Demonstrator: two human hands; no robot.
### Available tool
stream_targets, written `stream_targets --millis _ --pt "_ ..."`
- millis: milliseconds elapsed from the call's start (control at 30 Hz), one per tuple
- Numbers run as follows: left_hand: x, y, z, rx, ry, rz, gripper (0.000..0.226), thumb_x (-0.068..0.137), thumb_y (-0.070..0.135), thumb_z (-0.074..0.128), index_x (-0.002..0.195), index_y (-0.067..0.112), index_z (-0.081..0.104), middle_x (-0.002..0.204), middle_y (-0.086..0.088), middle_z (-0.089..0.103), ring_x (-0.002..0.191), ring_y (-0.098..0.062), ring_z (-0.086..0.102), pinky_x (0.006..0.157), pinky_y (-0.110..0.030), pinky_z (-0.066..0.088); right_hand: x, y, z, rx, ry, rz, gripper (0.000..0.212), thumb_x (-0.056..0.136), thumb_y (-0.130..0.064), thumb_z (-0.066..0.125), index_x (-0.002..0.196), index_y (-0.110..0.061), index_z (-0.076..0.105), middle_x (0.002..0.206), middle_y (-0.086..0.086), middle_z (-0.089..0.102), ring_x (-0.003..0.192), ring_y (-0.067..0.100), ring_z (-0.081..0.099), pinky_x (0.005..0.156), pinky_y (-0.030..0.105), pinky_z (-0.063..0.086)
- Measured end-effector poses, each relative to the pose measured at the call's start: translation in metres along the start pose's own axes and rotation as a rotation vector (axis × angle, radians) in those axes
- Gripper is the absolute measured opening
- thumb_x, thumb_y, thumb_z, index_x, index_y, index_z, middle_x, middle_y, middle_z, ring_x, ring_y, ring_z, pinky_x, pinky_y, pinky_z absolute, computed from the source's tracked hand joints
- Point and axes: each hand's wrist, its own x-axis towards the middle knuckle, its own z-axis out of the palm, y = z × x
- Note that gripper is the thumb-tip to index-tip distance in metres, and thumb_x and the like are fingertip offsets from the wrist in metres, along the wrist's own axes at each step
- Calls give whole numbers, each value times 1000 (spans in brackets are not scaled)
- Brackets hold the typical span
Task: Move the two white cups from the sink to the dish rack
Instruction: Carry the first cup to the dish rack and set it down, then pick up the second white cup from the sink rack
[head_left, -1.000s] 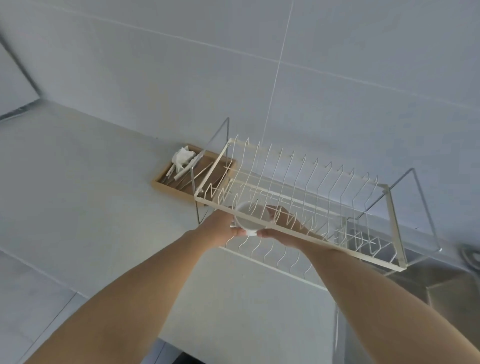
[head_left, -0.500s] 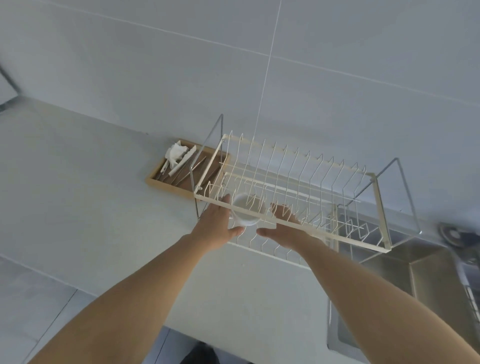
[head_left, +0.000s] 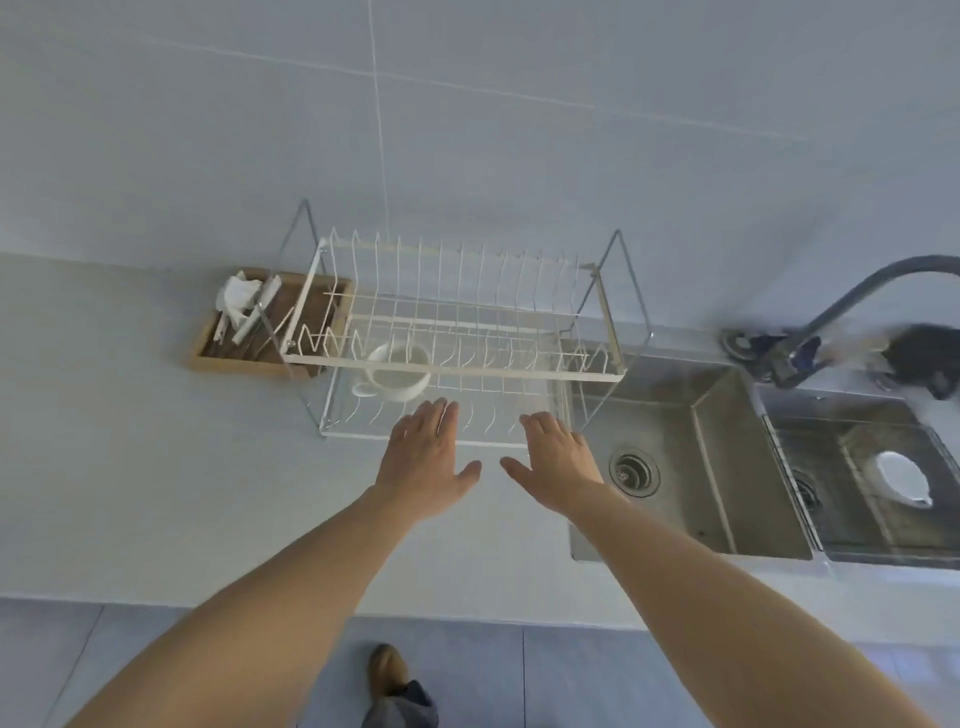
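Observation:
One white cup sits in the left part of the white wire dish rack, mouth up, handle toward the front left. A second white cup lies in the right sink basin. My left hand hovers palm down just in front of the rack, fingers apart, holding nothing. Beside it my right hand is also spread and holds nothing. Neither hand touches the cup.
A wooden tray with utensils and a crumpled cloth sits left of the rack. The left sink basin with its drain lies right of my hands. A dark faucet arcs over the sinks. My shoe shows on the floor below.
Both hands let go of the white cup, which now rests in the rack, and drew back toward me. The view swung right and down, bringing the sinks into sight.

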Motion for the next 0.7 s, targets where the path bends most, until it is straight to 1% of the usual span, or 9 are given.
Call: stream_targets --millis 133,267,400,500,600,667,700 --pt "-1 72 17 47 -59 50 89 91 67 38 158 14 14 167 -9 17 153 -30 16 122 -48 19 -58 66 -6 3 13 133 73 91 -56 56 149 -19 33 148 1 41 137 24 38 111 43 30" --pt "-6 161 37 55 -100 114 91 90 65 43 159 14 14 167 -10 15 153 -29 15 121 -48 19 -126 145 -19 -15 60 230 67 88 -57 58 141 -21 40 140 2 46 129 26 44 102 44 34" --pt "-17 259 55 59 -116 189 92 87 67 46 158 15 18 164 -10 22 148 -31 25 119 -47 24 -189 228 -39 -16 93 301 67 87 -60 58 139 -22 41 139 1 47 127 26 46 101 46 37" --pt "-21 323 71 46 -112 213 85 82 67 48 149 17 32 157 -7 34 139 -32 40 111 -47 33 -232 281 -54 -22 119 340 67 87 -60 58 140 -23 40 140 1 46 128 27 46 103 47 37" --pt "-16 389 81 2 -139 264 86 81 68 45 150 17 33 153 -6 39 138 -30 41 109 -48 34 -270 337 -75 -19 149 415 67 87 -58 59 141 -23 40 143 1 45 130 27 45 104 46 36" --pt "6 487 98 17 -140 399 88 81 69 41 150 15 32 151 -6 42 136 -29 43 108 -47 36 -313 423 -96 1 195 564 69 88 -59 59 143 -22 40 145 2 45 131 27 45 105 46 35" --pt "7 488 96 3 -151 397 88 82 69 39 150 14 32 150 -6 43 136 -29 44 107 -47 37 -313 428 -96 -7 199 562 69 88 -59 59 143 -22 40 145 2 45 131 26 45 105 46 35"
